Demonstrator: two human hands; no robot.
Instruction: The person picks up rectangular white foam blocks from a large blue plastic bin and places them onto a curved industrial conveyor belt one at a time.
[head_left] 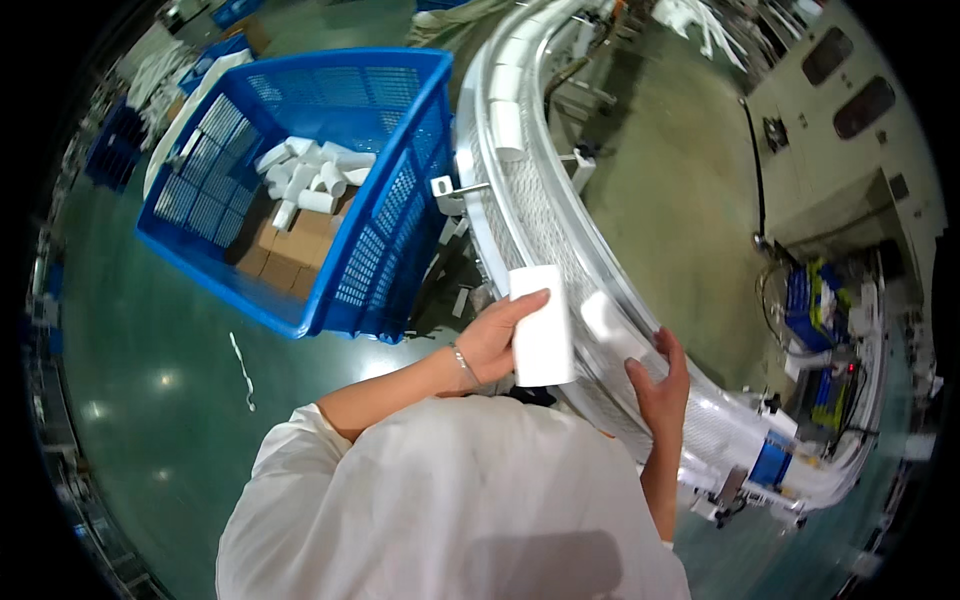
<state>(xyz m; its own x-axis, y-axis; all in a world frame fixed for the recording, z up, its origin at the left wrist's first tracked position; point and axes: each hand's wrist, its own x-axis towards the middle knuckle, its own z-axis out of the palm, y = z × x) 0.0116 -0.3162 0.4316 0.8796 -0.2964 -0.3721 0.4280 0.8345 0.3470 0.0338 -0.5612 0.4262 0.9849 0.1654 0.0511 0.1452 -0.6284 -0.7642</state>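
A white paper roll [542, 335] stands out in front of my body, gripped by my left hand [492, 338], with the thumb across its face. My right hand [664, 388] is over the curved conveyor [545, 205], thumb and fingers apart, holding nothing. Between the two hands, another white roll [606, 320] lies on the belt, close to my right fingers but apart from them. Farther up the belt, several white rolls [507, 125] sit end to end in a line.
Left of the conveyor is a large blue plastic crate [375, 225] with loose white rolls [305, 180] on brown cardboard [290, 248]. A white strip [242, 370] lies on the green floor. Machine cabinets [850, 100] stand at the right, with equipment by the conveyor's end.
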